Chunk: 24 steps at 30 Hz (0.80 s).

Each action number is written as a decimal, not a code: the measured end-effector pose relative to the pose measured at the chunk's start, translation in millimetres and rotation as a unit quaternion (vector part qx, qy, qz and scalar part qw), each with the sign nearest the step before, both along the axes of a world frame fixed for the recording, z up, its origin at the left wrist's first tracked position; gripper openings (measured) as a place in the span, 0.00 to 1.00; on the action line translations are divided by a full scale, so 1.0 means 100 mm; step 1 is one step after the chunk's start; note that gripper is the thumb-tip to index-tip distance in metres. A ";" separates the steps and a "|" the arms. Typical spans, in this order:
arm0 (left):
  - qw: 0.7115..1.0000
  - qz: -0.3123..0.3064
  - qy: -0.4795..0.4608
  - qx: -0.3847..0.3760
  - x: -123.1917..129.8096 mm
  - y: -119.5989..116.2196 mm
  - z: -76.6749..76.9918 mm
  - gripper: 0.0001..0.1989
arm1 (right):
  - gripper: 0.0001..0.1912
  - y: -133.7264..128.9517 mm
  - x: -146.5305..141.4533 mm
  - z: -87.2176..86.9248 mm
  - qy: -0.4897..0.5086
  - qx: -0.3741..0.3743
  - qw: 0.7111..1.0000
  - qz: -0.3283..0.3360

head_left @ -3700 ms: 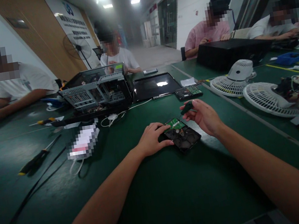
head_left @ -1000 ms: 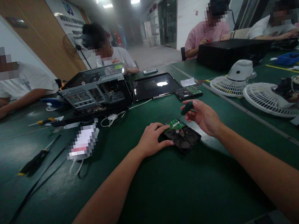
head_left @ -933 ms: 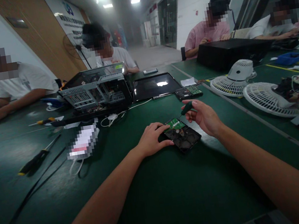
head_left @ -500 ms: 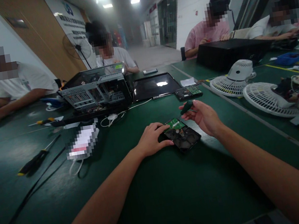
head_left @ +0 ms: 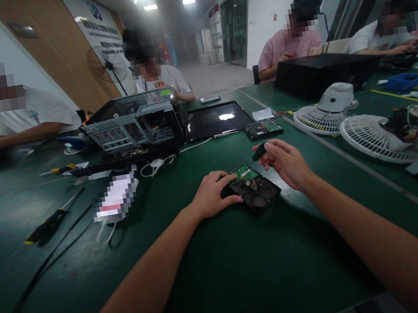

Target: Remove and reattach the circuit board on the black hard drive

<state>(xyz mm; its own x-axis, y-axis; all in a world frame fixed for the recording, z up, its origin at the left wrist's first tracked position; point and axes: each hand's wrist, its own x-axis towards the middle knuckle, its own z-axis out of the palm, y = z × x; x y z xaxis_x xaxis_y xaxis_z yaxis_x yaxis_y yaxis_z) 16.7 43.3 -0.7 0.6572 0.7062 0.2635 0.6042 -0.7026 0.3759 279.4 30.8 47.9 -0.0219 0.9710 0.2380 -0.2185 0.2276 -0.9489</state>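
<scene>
Right on the green counter (head_left: 252, 276), in front of us, lies a hard drive (head_left: 258, 193), a dark, dull body with small silvery fittings near its middle and a green circuit board at its far end. Our left hand (head_left: 211, 193) holds it by the left side, thumb and forefinger parted, their tips on the drive. Our right hand (head_left: 285, 163) pinches the dark green handle of a screwdriver (head_left: 259, 152) between thumb and fingers; the slim shaft slants down toward the drive's far edge, though we cannot tell whether its tip touches. Beyond that hand lies a second drive (head_left: 263, 129), green board showing. Farther off to the left, an open computer case (head_left: 131, 131) stands with metal frames and slots inside, the finer parts too dim to tell. Well apart on the right, past two white fan parts (head_left: 320, 120), sits a blue tray (head_left: 400, 86) whose contents are too small for us to make out.
</scene>
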 end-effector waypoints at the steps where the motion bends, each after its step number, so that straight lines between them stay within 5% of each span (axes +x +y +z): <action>1: 1.000 0.000 0.000 -0.002 0.00 0.00 0.00 0.36 | 0.12 0.00 0.00 0.00 0.004 0.001 1.000 -0.001; 24: 1.000 -0.012 -0.010 -0.007 -0.04 0.10 0.03 0.33 | 0.13 0.02 -0.02 0.04 0.019 -0.030 0.999 -0.009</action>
